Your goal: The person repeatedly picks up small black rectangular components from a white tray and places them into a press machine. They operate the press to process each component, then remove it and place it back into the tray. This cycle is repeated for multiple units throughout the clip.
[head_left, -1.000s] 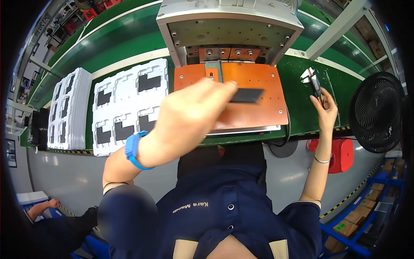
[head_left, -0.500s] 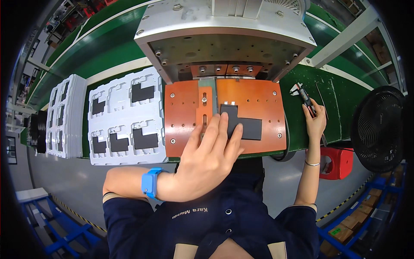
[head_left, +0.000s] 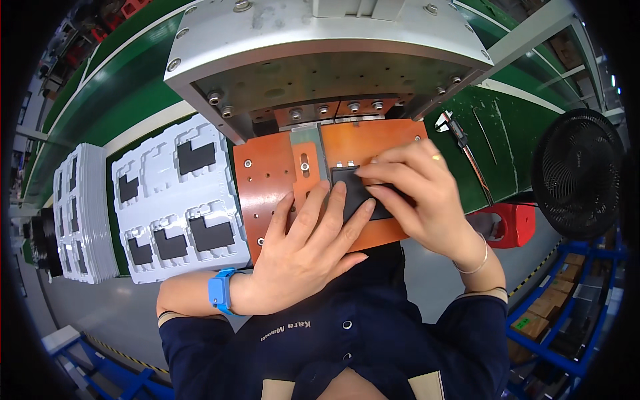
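Taking the black L-shaped piece (head_left: 352,192) as the clock's centre, the left hand (head_left: 300,263) lies nearest, at seven o'clock, its fingers spread, tips resting on the piece and gripping nothing. The right hand (head_left: 427,200) now comes in from three o'clock, thumb and fingertips drawn together at the piece; I cannot tell whether they pinch it. The piece lies on the orange plate (head_left: 263,160), silver tabs (head_left: 344,163) toward twelve. The white tray (head_left: 167,207) sits at nine. The calipers (head_left: 463,143), no longer in the right hand, lie on the green bench at two, so both hands seem free to adjust the piece. Beyond, at twelve, stands the metal press frame (head_left: 333,70).
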`<state>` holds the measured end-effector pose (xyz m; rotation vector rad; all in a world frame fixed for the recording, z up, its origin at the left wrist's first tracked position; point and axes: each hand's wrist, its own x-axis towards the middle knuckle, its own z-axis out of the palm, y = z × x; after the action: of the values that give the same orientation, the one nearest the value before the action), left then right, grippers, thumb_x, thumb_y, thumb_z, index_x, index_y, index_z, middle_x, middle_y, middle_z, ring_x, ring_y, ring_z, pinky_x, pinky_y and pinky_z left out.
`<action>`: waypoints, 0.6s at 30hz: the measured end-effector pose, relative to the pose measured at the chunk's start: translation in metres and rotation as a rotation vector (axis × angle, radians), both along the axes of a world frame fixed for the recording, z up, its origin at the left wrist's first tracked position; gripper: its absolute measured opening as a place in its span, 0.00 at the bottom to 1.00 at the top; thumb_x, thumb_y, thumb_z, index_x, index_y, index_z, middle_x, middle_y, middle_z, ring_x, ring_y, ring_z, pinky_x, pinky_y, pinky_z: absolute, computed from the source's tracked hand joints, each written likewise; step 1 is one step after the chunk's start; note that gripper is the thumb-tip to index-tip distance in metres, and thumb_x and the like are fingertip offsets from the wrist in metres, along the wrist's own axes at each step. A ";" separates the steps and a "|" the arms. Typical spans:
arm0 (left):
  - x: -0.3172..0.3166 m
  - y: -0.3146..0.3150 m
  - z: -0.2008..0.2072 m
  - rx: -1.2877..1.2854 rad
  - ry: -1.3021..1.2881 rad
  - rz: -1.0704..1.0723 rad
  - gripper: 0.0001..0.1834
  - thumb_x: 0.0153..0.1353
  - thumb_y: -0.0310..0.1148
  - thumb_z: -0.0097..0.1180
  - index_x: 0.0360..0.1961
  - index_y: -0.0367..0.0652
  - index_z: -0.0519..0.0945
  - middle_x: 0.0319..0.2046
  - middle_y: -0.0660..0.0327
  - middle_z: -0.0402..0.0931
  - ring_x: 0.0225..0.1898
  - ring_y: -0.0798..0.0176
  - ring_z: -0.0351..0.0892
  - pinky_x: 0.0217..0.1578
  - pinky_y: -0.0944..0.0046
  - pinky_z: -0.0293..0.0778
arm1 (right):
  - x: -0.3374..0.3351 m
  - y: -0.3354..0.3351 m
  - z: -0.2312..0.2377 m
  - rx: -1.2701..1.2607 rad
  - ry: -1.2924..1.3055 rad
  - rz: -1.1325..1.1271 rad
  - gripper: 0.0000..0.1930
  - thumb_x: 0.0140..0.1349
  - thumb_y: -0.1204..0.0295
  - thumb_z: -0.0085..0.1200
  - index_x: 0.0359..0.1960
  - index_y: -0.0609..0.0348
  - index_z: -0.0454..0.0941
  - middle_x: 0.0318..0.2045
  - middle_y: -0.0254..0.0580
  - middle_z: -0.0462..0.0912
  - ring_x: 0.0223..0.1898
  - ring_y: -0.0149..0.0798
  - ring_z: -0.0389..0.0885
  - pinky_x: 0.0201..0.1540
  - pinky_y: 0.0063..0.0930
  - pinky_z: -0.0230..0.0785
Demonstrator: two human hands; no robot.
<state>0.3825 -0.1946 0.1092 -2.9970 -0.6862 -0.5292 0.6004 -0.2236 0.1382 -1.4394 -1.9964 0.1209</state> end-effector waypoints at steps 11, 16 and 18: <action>-0.006 -0.014 0.002 -0.001 0.002 -0.063 0.38 0.49 0.59 0.64 0.62 0.58 0.76 0.60 0.46 0.68 0.59 0.46 0.68 0.52 0.49 0.70 | -0.013 0.000 -0.012 0.104 -0.301 -0.020 0.15 0.49 0.73 0.63 0.42 0.50 0.83 0.40 0.34 0.77 0.41 0.41 0.73 0.41 0.35 0.66; -0.003 -0.016 0.001 0.052 -0.001 -0.051 0.36 0.50 0.59 0.63 0.60 0.58 0.77 0.59 0.47 0.70 0.58 0.47 0.70 0.49 0.51 0.71 | -0.008 -0.003 -0.016 0.118 -0.148 -0.004 0.14 0.50 0.73 0.63 0.40 0.54 0.79 0.42 0.35 0.80 0.43 0.41 0.75 0.43 0.34 0.66; -0.003 -0.017 0.000 0.069 -0.002 -0.042 0.35 0.51 0.58 0.63 0.60 0.58 0.77 0.59 0.47 0.71 0.57 0.48 0.71 0.48 0.51 0.71 | -0.004 -0.004 -0.019 0.136 -0.097 0.052 0.13 0.51 0.74 0.62 0.39 0.55 0.78 0.42 0.36 0.81 0.44 0.41 0.76 0.44 0.35 0.66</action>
<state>0.3797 -0.2118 0.1090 -2.9527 -0.5933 -0.5461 0.5965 -0.2272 0.1191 -1.3306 -2.0786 -0.0631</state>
